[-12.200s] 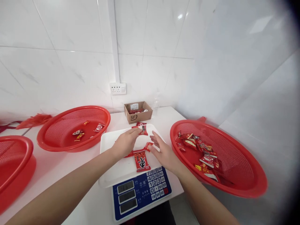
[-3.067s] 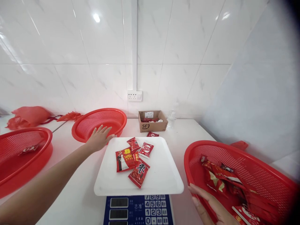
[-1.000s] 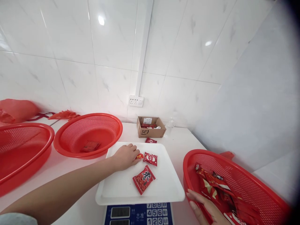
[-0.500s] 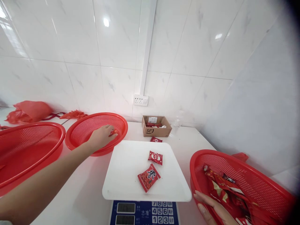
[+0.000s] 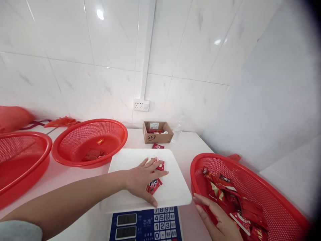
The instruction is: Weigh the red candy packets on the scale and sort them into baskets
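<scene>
My left hand point(image 5: 144, 179) lies over the white scale tray point(image 5: 173, 190) with fingers spread, covering two red snack packets: a larger one point(image 5: 154, 185) under the palm and a smaller one point(image 5: 160, 164) under the fingertips. My right hand point(image 5: 215, 219) rests open at the near rim of the red basket on the right point(image 5: 273, 197), which holds several red packets point(image 5: 225, 190). The blue scale keypad point(image 5: 160, 222) shows below the tray.
Two more red baskets stand to the left: the middle one point(image 5: 114, 125) holds a few packets, the far-left one point(image 5: 37, 144) is cut by the edge. A small cardboard box point(image 5: 157, 137) and one loose red packet point(image 5: 157, 146) lie behind the tray. Tiled walls close the back and right.
My left hand came back from the middle basket, where it left a small candy, and now lies on the two packets on the tray. My right hand stays at the right basket's rim.
</scene>
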`<state>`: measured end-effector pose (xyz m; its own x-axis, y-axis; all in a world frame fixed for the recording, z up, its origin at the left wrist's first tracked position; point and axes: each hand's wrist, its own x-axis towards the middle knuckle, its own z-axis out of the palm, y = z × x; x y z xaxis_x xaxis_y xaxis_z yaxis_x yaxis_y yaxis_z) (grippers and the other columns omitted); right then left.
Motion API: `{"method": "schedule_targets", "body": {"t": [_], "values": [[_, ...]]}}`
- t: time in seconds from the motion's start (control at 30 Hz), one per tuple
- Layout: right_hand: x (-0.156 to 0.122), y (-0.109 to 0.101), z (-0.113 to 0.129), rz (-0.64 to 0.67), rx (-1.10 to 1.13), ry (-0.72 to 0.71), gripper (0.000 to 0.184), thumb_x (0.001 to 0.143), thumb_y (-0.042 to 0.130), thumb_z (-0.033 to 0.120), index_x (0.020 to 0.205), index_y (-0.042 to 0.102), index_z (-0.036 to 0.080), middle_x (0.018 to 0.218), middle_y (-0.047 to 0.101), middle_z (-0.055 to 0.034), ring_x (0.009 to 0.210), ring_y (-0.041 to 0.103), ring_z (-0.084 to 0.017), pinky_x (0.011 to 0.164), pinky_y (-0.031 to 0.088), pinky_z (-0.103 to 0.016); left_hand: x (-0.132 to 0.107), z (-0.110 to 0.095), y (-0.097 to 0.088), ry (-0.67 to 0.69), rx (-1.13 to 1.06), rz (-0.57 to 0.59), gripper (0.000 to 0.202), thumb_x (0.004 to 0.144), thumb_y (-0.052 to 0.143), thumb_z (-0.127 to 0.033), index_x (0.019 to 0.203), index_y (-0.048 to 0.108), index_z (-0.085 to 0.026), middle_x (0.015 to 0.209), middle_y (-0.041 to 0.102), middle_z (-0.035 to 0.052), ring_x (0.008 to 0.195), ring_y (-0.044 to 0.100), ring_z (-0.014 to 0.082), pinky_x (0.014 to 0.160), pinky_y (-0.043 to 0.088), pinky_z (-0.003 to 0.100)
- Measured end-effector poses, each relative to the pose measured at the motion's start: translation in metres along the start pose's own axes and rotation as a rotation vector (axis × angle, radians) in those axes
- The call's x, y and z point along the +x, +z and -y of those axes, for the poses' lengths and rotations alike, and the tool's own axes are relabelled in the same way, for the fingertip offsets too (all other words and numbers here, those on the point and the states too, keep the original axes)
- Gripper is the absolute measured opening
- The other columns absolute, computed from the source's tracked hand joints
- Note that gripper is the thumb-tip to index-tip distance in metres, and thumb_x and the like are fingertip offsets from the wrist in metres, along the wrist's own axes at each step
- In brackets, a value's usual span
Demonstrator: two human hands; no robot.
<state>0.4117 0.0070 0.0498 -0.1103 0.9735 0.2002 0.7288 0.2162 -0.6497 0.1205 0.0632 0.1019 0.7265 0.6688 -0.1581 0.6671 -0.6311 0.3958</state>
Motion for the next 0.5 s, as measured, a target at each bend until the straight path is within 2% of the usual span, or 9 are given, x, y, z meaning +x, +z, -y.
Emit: {"method": "schedule_targets", "body": {"t": [0.1, 0.17, 0.27, 0.4, 0.5], "values": [[-0.001, 0.0, 0.003, 0.009, -0.014, -0.001, 0.039, 0.082, 0.048, 0.049, 0.104, 0.066, 0.023, 0.11, 0.068, -0.0064, 0.103, 0.062, -0.021, 0.089, 0.05, -0.031, 0.021, 0.003, 0.006, 0.002, 0.113, -0.106, 0.094, 0.066, 0.053, -0.073, 0.142, 0.021, -0.027, 0.151, 0.008, 0.0148, 0.136, -0.001, 0.0387, 0.106, 0.007, 0.06], [-0.001, 0.001, 0.004, 0.007, -0.017, -0.006, 0.038, 0.082, 0.048, 0.049, 0.103, 0.066, 0.022, 0.109, 0.068, -0.0068, 0.103, 0.062, -0.021, 0.089, 0.05, -0.031, 0.032, 0.008, 0.008, -0.031, 0.178, -0.164, 0.08, 0.072, 0.05, -0.07, 0.136, 0.035, -0.025, 0.146, 0.028, 0.0148, 0.135, 0.017, 0.0373, 0.105, 0.021, 0.055], [0.0, 0.002, 0.004, -0.003, -0.024, -0.015, 0.037, 0.082, 0.048, 0.048, 0.102, 0.066, 0.022, 0.108, 0.068, -0.0068, 0.102, 0.063, -0.021, 0.088, 0.05, -0.03, 0.042, 0.009, 0.009, -0.051, 0.249, -0.239, 0.054, 0.079, 0.05, -0.06, 0.119, 0.052, -0.023, 0.124, 0.052, 0.0103, 0.117, 0.045, 0.0295, 0.097, 0.037, 0.044], [0.0, 0.002, 0.002, -0.011, -0.025, -0.018, 0.037, 0.082, 0.049, 0.048, 0.102, 0.067, 0.023, 0.108, 0.069, -0.0064, 0.101, 0.063, -0.022, 0.087, 0.051, -0.031, 0.045, 0.004, 0.009, -0.084, 0.304, -0.269, 0.038, 0.081, 0.055, -0.049, 0.103, 0.059, -0.018, 0.101, 0.06, 0.0107, 0.094, 0.057, 0.0279, 0.078, 0.046, 0.04], [0.0, 0.002, -0.002, -0.001, -0.017, -0.029, 0.037, 0.082, 0.049, 0.048, 0.103, 0.067, 0.023, 0.109, 0.068, -0.0057, 0.102, 0.062, -0.022, 0.088, 0.05, -0.03, 0.037, 0.005, 0.004, -0.112, 0.313, -0.283, 0.026, 0.082, 0.057, -0.041, 0.098, 0.059, -0.019, 0.093, 0.062, 0.0079, 0.086, 0.06, 0.0251, 0.068, 0.047, 0.033]]}}
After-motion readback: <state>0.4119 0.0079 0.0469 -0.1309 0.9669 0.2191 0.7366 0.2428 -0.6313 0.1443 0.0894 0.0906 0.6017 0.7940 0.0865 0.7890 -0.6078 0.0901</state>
